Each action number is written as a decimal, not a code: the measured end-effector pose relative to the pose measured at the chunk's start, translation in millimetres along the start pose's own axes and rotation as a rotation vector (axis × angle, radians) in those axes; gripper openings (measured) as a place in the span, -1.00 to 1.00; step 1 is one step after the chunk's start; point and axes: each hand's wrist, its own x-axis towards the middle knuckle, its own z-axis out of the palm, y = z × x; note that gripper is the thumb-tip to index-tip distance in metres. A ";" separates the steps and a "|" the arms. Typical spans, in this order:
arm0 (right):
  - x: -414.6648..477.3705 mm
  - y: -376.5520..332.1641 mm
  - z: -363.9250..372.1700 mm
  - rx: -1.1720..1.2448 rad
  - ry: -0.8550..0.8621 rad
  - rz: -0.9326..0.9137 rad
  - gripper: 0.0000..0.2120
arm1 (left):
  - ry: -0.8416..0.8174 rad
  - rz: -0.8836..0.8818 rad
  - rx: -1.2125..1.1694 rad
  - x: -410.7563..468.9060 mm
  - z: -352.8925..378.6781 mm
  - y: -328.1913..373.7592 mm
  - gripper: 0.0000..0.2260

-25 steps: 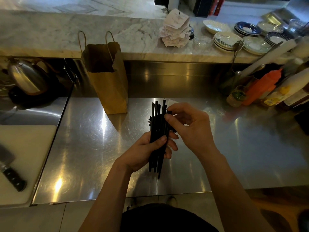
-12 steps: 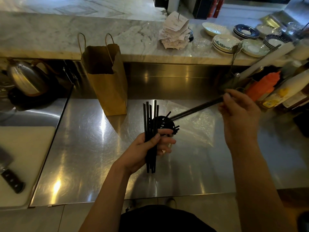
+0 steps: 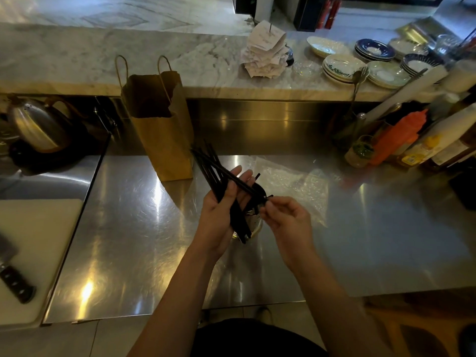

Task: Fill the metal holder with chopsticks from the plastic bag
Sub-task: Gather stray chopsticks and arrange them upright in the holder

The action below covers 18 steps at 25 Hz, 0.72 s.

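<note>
left hand (image 3: 221, 215) lay palm up, thumb clamped over the chopsticks (image 3: 208, 166); right hand (image 3: 286, 217) pinched the end of one chopstick (image 3: 247, 188) just above the metal holder (image 3: 253, 225); the plastic bag (image 3: 291, 181) lay flat beyond

Head-worn camera — looks down, near the counter (image 3: 128, 228).

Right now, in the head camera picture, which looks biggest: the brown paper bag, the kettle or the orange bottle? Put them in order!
1. brown paper bag
2. kettle
3. orange bottle
The kettle and the bottle look close in size. Both sit near the picture's stretched edges, so that pair is unsure.
</note>
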 end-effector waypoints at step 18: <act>13.2 -115.9 50.6 -1.200 -0.414 -0.840 -0.64 | -0.317 -0.084 0.417 -19.8 -7.2 6.3 -0.74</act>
